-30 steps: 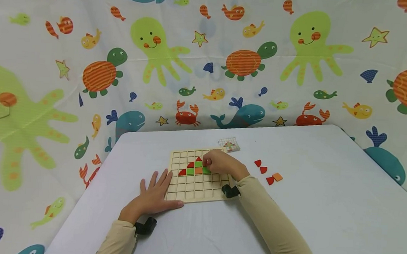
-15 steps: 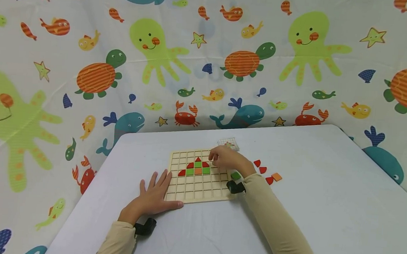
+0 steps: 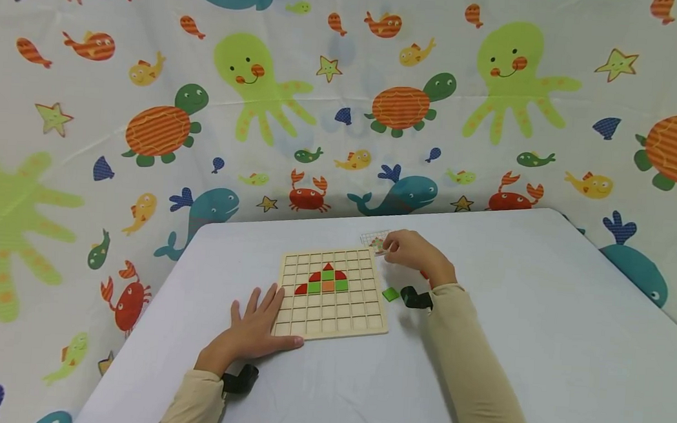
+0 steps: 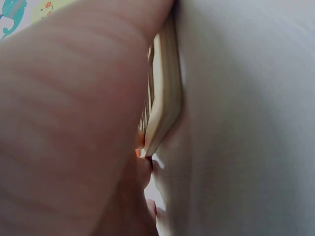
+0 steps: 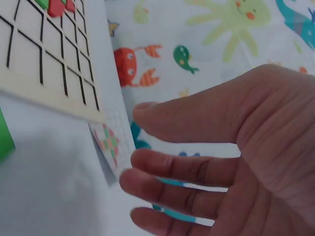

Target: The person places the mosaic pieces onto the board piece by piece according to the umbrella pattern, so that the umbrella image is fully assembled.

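Note:
A wooden grid board [image 3: 332, 311] lies on the table with coloured tiles set in its cells: a red triangle [image 3: 328, 267] at the top, red rounded pieces [image 3: 340, 276], green squares [image 3: 342, 285] and an orange square [image 3: 328, 286]. My left hand [image 3: 252, 328] rests at the board's left front corner with fingers spread, the thumb along the front edge. To the right of the board's far corner hovers my right hand [image 3: 414, 250], beside a small pattern card [image 3: 375, 241]. In the right wrist view its thumb and fingers [image 5: 172, 191] stand apart, holding nothing.
A loose green square tile [image 3: 390, 294] lies just right of the board. A bit of red tile [image 3: 424, 275] shows beside the right wrist; the forearm hides the table there. Behind the white table [image 3: 504, 260] hangs a sea-animal cloth [image 3: 323, 75].
My right hand has left the board and moved right, near the card. A red rounded piece now shows in the grid where its fingers were. The left hand stays put.

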Demonstrator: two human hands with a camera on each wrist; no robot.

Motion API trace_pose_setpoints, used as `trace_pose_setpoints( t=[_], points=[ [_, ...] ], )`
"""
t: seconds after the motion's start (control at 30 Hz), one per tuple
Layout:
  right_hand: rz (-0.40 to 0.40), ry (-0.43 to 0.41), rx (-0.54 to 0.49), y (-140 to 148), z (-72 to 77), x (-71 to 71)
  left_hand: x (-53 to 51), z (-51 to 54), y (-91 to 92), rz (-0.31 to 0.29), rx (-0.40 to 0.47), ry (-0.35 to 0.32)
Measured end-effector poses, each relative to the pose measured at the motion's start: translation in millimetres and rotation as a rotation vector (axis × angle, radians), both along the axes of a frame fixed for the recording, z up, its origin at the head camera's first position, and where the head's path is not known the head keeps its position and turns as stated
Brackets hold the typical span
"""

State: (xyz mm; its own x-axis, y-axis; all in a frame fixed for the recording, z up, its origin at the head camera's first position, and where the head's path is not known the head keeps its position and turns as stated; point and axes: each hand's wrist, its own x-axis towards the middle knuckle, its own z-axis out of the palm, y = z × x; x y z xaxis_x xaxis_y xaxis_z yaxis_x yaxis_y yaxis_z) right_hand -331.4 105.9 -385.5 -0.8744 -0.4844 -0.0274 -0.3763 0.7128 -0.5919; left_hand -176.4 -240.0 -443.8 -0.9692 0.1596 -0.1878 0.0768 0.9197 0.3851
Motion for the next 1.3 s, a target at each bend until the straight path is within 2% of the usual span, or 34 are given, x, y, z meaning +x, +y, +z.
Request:
trace_pose_setpoints(
  t=[0.3, 0.53, 0.63, 0.73, 0.93, 1.3],
  points=[
    [-0.205, -0.116, 0.127, 32.2, -4.6, -5.8, 0.7, 2.2, 0.4, -0.005, 0.004, 0.0],
    [-0.38, -0.267, 0.197, 46.5, -12.5, -8.8, -0.1, 0.9, 0.1, -0.009, -0.002, -0.002],
    [-0.42, -0.321, 0.195, 50.1, -14.1, -7.4, -0.7, 0.3, 0.0, -0.009, -0.003, -0.001],
    [-0.424, -0.345, 0.191, 50.9, -15.5, -6.7, -1.1, -0.1, -0.3, -0.009, 0.0, 0.001],
    [-0.396, -0.332, 0.196, 49.1, -15.2, -3.9, -1.7, -0.1, 0.1, -0.008, 0.0, -0.001],
    [-0.301, -0.228, 0.097, 48.2, -18.7, -5.5, -1.6, -1.2, -0.1, -0.011, 0.006, -0.006]
  ],
)
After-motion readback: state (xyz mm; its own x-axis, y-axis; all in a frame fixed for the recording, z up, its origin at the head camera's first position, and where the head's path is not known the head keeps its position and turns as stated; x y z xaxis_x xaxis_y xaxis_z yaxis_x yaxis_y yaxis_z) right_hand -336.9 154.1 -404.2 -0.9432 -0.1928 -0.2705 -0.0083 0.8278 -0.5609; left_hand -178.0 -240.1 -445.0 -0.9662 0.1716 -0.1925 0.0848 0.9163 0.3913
